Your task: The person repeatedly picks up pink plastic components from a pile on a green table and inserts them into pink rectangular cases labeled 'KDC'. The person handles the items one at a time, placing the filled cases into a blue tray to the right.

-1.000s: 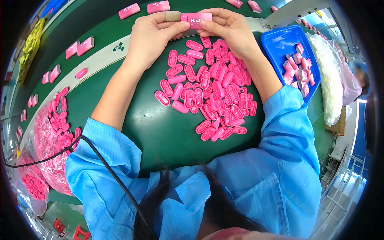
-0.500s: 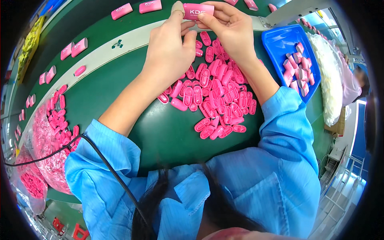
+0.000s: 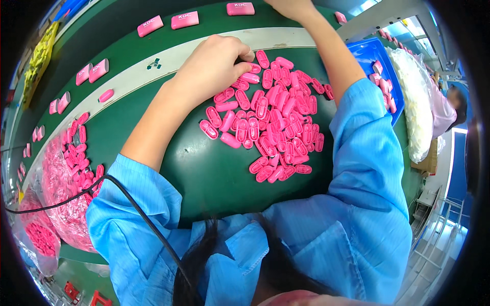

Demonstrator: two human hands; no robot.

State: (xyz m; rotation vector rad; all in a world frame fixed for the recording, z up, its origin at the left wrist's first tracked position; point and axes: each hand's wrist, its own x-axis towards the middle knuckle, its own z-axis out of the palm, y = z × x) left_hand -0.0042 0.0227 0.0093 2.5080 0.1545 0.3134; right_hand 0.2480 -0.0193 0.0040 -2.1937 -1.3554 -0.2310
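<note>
My left hand [image 3: 217,64] is at the far left edge of a pile of pink oval plastic caps [image 3: 275,122]. Its thumb and index finger are bent around one pink cap [image 3: 254,67]; the other fingers are hidden under the hand. At the upper edge of the picture, my right hand [image 3: 292,7] reaches over the far green strip, its fingers mostly cut off. Left of it, apart from the visible hand, a pink printed casing [image 3: 240,8] lies on that strip. Most caps in the pile show their hollow side; others lie with the smooth side up.
More pink casings [image 3: 185,20] are spaced along the far strip, beyond a pale rail [image 3: 178,53]. A blue tray [image 3: 396,102] at the right holds several casings. Plastic bags of pink parts [image 3: 61,188] lie at left, near a black cable [image 3: 138,204]. Another person [image 3: 444,109] is at the far right.
The pink casing that both hands held is out of them, and one now lies on the far strip. My right hand moved up to the picture's edge; my left hand came down to the caps.
</note>
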